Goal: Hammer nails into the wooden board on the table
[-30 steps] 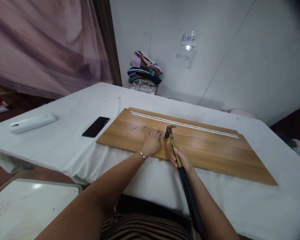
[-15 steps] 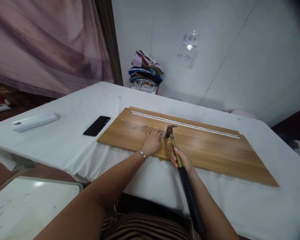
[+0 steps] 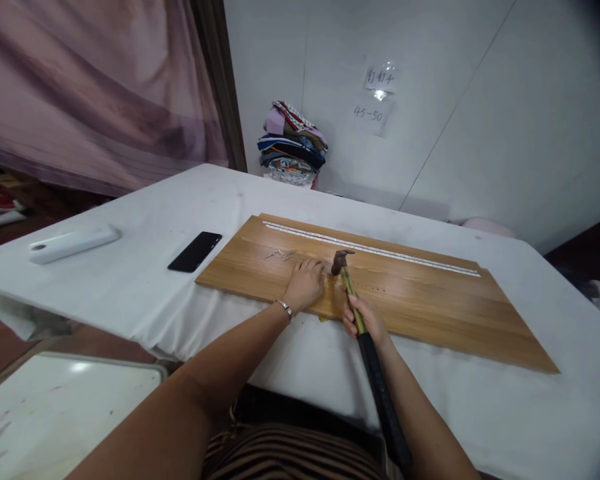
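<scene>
My right hand [image 3: 367,319] is wrapped round the handle of a claw hammer [image 3: 349,283], partway along its yellow and black shaft. The rusty hammer head sits low over the wooden board [image 3: 440,307], just right of my left fingertips. My left hand [image 3: 306,283] rests on the board with its fingers drawn together; what they pinch, if anything, is too small to make out. Several loose nails [image 3: 280,254] lie on the board beyond my left hand. To the right of the hammer a short row of small dark dots [image 3: 375,289] marks the wood.
Two white strips [image 3: 370,248] run along the board's far side. A black phone [image 3: 195,252] and a white, rounded long object [image 3: 74,243] lie on the white-covered table [image 3: 145,287] at left. Folded clothes [image 3: 293,143] are stacked by the wall. A white stool top [image 3: 70,407] stands lower left.
</scene>
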The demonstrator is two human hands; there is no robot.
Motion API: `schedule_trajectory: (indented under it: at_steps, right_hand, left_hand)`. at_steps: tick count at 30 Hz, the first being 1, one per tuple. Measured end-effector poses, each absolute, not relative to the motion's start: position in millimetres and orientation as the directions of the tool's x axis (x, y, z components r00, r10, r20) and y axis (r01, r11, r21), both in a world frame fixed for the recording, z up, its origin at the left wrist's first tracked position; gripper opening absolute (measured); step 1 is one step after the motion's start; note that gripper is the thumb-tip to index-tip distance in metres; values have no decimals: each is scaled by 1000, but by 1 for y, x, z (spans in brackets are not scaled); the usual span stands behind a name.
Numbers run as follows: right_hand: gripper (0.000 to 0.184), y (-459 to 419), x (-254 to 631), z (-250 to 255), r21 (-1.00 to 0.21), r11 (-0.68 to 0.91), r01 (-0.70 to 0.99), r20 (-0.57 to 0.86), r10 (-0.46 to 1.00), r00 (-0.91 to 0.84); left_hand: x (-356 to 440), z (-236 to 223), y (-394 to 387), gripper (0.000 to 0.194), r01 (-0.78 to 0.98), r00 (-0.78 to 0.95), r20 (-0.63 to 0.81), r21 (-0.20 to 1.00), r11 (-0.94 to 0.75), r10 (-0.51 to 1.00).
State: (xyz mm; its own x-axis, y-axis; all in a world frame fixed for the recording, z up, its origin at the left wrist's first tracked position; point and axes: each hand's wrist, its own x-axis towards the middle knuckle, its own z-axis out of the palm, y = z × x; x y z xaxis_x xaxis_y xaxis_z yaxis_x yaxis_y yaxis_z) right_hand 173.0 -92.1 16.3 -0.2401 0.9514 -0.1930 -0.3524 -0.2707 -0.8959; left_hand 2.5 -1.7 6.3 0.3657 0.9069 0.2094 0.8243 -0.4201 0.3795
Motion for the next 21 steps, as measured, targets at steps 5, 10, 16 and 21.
schedule_trajectory:
  at_steps: [5, 10, 16, 21]
  right_hand:
    - [61, -92, 173, 15, -895, -280, -348, -211, 952, -224]
    - [62, -92, 174, 15, -893, -273, -358, -199, 952, -231]
    - [60, -93, 173, 17, -894, -276, -354, -198, 950, -241]
    - [59, -91, 174, 14, -895, -276, -351, -198, 950, -242]
  left_hand:
    - [3, 5, -1, 32, 825, 370, 211, 373, -424, 905]
    - [3, 2, 0, 35, 828, 369, 216, 366, -425, 904]
    - [3, 5, -1, 35, 834, 364, 205, 364, -416, 909]
    - [3, 7, -1, 35, 837, 364, 213, 351, -419, 907]
